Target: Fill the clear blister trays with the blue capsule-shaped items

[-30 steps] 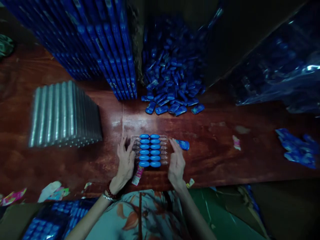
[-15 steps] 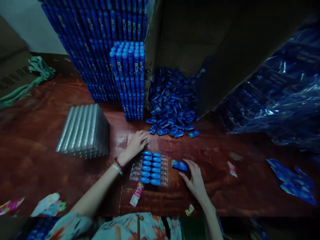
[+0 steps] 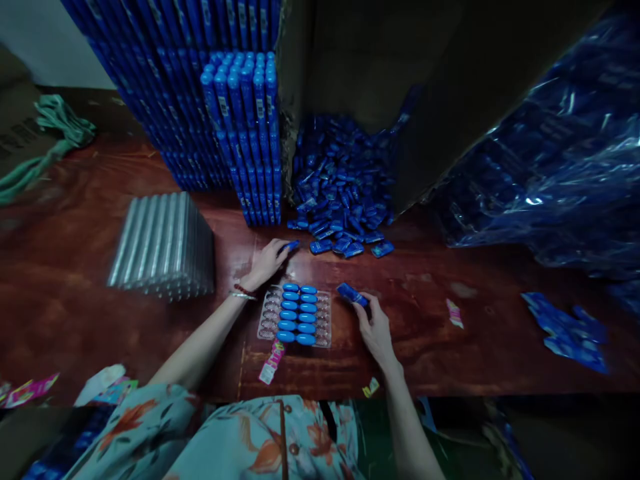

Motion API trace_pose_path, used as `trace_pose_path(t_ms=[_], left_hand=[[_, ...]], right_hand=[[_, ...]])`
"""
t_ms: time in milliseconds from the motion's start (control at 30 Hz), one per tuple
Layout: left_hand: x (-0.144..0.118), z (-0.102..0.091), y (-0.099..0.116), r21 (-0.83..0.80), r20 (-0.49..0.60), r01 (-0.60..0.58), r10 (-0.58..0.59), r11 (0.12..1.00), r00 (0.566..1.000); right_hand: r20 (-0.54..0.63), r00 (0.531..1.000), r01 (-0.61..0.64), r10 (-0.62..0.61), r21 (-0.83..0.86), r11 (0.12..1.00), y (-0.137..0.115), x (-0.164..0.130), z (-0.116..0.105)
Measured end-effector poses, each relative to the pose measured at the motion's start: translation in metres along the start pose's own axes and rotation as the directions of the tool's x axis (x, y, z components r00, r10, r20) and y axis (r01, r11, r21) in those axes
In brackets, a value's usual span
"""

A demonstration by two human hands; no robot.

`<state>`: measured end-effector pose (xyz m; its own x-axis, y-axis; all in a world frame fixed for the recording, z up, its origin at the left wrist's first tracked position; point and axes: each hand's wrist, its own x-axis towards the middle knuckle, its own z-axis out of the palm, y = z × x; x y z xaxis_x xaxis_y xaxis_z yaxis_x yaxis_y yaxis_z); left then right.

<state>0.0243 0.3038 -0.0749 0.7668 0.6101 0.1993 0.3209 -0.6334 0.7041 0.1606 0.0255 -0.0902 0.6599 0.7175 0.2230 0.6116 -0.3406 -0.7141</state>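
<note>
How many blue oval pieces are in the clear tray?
12: in the clear tray, six blue oval pieces form a left column and six a right one. None seem hidden.

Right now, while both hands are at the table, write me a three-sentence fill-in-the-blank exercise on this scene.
The right hand holds a packet coloured ____.
Oval pieces lie on the clear tray in ____ columns.
Bracelets circle the person's ____ wrist.

Missing words: blue; two; left.
</note>
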Motion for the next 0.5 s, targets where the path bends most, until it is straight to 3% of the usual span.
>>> trace_pose_path(t_ms=[100,200,267,400,500], left_hand=[[-0.036,-0.018,-0.002,-0.241,-0.031,0.176,-0.189,0.954,0.981],[-0.071,-0.036,0.002,-0.549,0.03,0.34,-0.388,0.764,0.921],[-0.09,-0.045,0.005,-0.603,0.07,0.39,-0.44,0.696,0.895],[-0.109,-0.051,0.01,-0.524,-0.003,0.367,-0.433,0.768,0.901],[-0.112,-0.046,0.012,-0.444,-0.07,0.322,-0.391,0.836,0.918]], right_hand=[[0.166,0.976,0.143,-0.14,-0.003,0.99,-0.015,0.016,-0.004],[0.282,0.909,0.359,-0.307,-0.152,0.921,-0.03,0.031,-0.01],[0.387,0.861,0.458,-0.331,-0.305,0.835,-0.041,0.038,-0.013],[0.571,0.773,0.589,-0.276,-0.485,0.647,-0.061,0.045,-0.017],[0.639,0.726,0.637,-0.254,-0.486,0.599,-0.073,0.049,-0.017]])
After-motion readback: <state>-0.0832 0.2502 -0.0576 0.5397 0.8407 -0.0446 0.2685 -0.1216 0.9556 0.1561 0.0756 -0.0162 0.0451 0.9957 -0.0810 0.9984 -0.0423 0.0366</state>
